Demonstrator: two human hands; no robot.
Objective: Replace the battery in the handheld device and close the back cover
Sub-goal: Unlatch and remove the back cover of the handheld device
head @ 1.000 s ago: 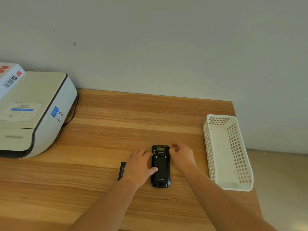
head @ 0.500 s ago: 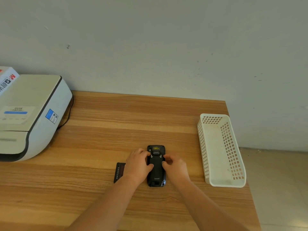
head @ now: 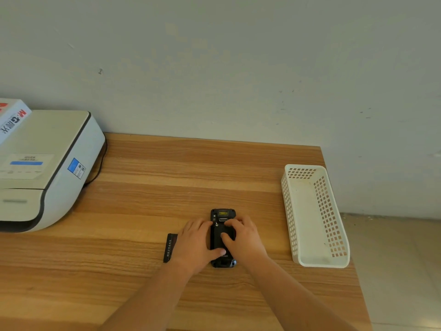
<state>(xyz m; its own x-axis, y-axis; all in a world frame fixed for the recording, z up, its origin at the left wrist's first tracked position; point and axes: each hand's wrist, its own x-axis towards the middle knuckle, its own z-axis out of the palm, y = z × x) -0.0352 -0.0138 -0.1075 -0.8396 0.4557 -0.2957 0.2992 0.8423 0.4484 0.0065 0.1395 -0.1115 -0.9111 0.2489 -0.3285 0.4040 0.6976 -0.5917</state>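
Note:
A black handheld device [head: 223,217] lies face down on the wooden table [head: 167,177], its back cover toward me. My left hand [head: 194,244] rests against its left edge, with the thumb pressed on the lower back. My right hand [head: 243,237] lies over its right side, fingers curled on the upper cover and thumb on the middle. A black battery [head: 170,247] with small white print lies flat on the table just left of my left hand, partly hidden by it.
A large white printer [head: 45,168] takes up the table's left side, with a cable behind it and a white box [head: 12,115] at the far left. A white perforated plastic basket [head: 312,216] stands at the right edge. A wall rises behind the table.
My right hand has moved from beside the device onto its back, thumb now on the cover. My left hand stays at the left edge. The view has shifted slightly.

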